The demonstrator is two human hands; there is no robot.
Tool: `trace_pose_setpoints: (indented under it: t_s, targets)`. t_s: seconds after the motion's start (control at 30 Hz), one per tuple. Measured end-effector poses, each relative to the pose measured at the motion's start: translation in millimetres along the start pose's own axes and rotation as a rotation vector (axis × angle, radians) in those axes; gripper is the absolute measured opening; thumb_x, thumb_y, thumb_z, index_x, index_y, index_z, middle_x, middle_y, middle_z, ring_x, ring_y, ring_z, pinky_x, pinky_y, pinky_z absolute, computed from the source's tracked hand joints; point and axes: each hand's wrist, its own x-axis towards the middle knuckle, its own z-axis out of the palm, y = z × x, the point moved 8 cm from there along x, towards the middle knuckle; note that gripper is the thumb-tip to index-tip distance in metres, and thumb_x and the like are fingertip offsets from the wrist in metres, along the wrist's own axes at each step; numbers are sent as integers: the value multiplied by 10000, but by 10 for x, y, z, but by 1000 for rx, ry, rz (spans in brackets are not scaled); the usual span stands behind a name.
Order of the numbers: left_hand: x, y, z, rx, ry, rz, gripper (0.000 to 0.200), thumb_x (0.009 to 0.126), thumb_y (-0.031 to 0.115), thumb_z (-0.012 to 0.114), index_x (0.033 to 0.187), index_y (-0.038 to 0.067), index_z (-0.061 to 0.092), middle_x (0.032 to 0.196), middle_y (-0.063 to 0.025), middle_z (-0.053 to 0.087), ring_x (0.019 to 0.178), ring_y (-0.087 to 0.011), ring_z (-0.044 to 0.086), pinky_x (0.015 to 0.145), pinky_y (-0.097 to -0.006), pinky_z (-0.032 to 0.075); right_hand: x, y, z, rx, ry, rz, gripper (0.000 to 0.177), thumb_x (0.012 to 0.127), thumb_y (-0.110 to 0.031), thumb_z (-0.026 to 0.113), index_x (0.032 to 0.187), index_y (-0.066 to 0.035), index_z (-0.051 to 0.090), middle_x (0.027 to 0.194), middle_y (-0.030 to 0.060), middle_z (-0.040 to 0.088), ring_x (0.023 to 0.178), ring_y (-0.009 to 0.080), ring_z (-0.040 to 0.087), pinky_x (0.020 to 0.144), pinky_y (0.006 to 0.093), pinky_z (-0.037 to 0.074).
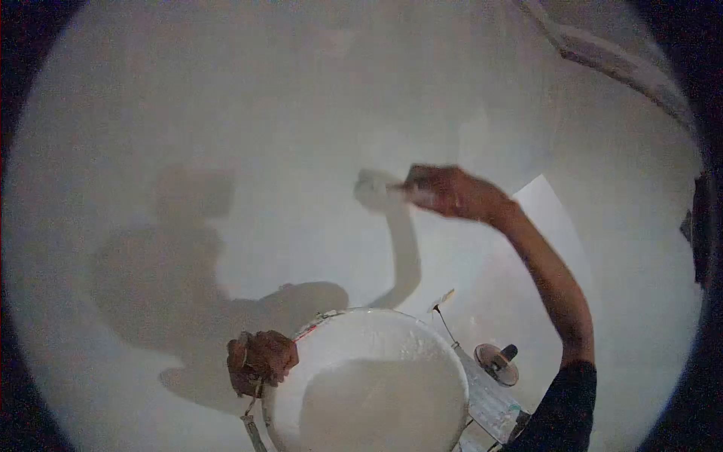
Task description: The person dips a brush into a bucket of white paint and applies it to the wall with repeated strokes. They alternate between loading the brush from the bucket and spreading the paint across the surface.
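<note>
My right hand (456, 192) is raised in front of the pale wall, fingers closed around what looks like a paintbrush (393, 187). Motion blurs its tip, and a shadow falls on the wall beside it. Below, my left hand (262, 361) is closed over the left rim of a large white bucket (465, 392). Off-white liquid like paint (369, 407) fills part of the bucket, with wet smears on the inner wall. A handle-like piece (254, 433) hangs under my left hand, partly cut off by the frame.
Right of the bucket stands a paint-spattered surface (486, 395) with a round, dark-knobbed object (497, 364) and a thin wire piece with a pale tip (444, 301). A pale ledge or trim (617, 64) crosses the upper right. Dark shapes (700, 226) sit at the far right.
</note>
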Motion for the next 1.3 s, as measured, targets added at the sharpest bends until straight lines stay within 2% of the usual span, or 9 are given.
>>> trace_pose_setpoints:
  t_s: [0.2,0.3,0.43,0.57,0.6,0.7,0.9,1.1,1.3]
  targets:
    - [14,-42,-98,-53,-31,37,568,997,269,306,514,50,512,422,-91,496,308,-168,374,357,-314,377,456,-411,-1100,-255,541,-309,271,928,-241,572,1074,-16,607,1029,124,623,940,295,632,853,383,519]
    - [51,-27,-50,-75,-17,65,573,998,268,304,513,46,512,421,-93,494,306,-166,369,352,-313,375,492,-466,-1109,-268,558,-161,281,945,-237,538,1120,-22,585,1040,130,614,967,295,624,860,374,523]
    - [34,-13,-98,-74,42,5,539,995,322,309,560,80,516,453,-96,531,344,-185,427,394,-333,383,280,-247,-11,-347,-1,24,602,853,-100,566,1422,-141,370,1402,151,447,1283,290,457,1039,393,436]
    - [108,-16,34,21,-125,-72,436,978,332,360,631,110,504,491,-101,580,413,-206,515,438,-344,393,-4,-464,24,19,-162,49,408,899,-161,550,1300,-99,503,1260,126,548,1090,312,590,943,397,502]
    - [98,-45,46,21,-116,-71,436,978,332,360,631,110,504,491,-101,580,413,-206,515,438,-344,393,55,-431,-6,54,-39,3,323,917,-220,558,1201,-66,561,1110,135,581,935,318,625,890,411,517]
    - [95,0,33,-56,25,-14,444,981,333,358,622,111,497,482,-89,570,403,-199,499,425,-341,382,372,-369,-264,-156,99,-272,375,899,-200,608,1269,-175,555,1098,106,616,961,266,625,886,369,537]
    - [117,-55,43,-47,17,-35,468,986,330,344,599,107,487,469,-88,556,387,-193,477,409,-335,370,432,-301,-902,-263,530,-142,475,862,-161,624,1318,-126,497,1175,124,579,1029,277,600,912,378,518]
    - [163,-40,67,-37,32,-54,493,990,327,331,576,103,477,456,-87,543,371,-187,456,394,-328,358,-23,-369,277,-203,-144,-67,404,956,-255,487,1337,-122,483,1296,147,527,1097,335,587,922,386,518]
    - [137,-36,77,-30,43,-74,518,995,325,317,554,100,467,443,-86,529,356,-181,434,378,-322,346,274,-306,-691,-141,432,-76,399,907,-229,584,1285,-113,537,1091,115,606,945,286,631,892,380,548]
